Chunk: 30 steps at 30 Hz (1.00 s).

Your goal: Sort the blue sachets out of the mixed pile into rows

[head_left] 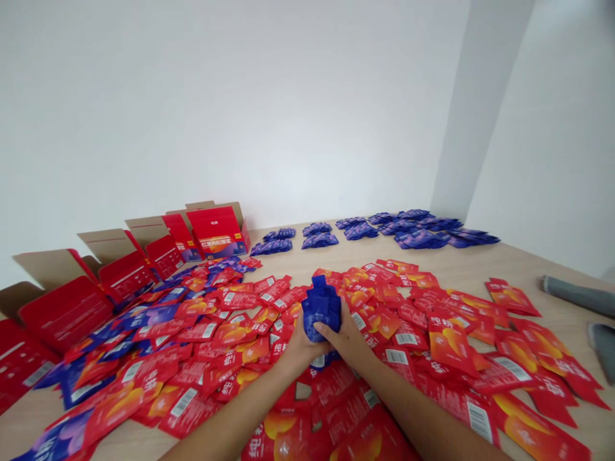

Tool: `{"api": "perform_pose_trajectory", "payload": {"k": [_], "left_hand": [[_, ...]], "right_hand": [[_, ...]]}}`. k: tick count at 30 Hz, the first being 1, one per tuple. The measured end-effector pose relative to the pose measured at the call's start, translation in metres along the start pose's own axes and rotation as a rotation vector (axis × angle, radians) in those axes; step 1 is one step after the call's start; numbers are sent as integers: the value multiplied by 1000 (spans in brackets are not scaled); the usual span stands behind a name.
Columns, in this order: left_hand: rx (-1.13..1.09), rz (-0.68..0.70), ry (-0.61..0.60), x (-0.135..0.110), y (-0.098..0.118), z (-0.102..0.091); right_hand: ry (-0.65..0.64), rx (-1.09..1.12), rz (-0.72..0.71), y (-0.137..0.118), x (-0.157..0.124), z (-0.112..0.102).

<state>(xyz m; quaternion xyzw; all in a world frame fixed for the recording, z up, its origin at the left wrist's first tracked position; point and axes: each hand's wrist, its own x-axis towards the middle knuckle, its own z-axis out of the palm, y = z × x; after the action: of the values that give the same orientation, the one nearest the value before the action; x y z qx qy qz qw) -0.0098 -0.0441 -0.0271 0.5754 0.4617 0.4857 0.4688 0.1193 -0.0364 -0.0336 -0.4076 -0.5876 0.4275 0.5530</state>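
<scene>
Both my hands meet at the middle of the table around an upright bundle of blue sachets [321,306]. My left hand [298,349] wraps the bundle from the left and below. My right hand [346,341] closes on it from the right, fingers over its front. Beneath and around them lies a wide spread of loose red and orange sachets [413,320] with barcodes showing.
Open red cartons [218,230] with raised cardboard flaps line the left side. Small heaps of blue sachets [413,229] run along the far edge by the white wall. Grey objects [579,296] lie at the right edge on the wooden table [480,266].
</scene>
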Motion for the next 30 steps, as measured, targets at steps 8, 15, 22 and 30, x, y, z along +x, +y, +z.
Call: {"api": "perform_pose_trajectory", "payload": {"k": [8,15,22,30], "left_hand": [[88,-25,18,-1,2,-2],[181,23,28,4,17,7],[180,-61,72,2,32,13],[124,-29,80,-12,33,15]], "right_hand": [[-34,27,3,4,2,1],[59,124,58,-6,5,-1],[82,301,170,-22,2,-2],[91,296,116,-19,-1,2]]}}
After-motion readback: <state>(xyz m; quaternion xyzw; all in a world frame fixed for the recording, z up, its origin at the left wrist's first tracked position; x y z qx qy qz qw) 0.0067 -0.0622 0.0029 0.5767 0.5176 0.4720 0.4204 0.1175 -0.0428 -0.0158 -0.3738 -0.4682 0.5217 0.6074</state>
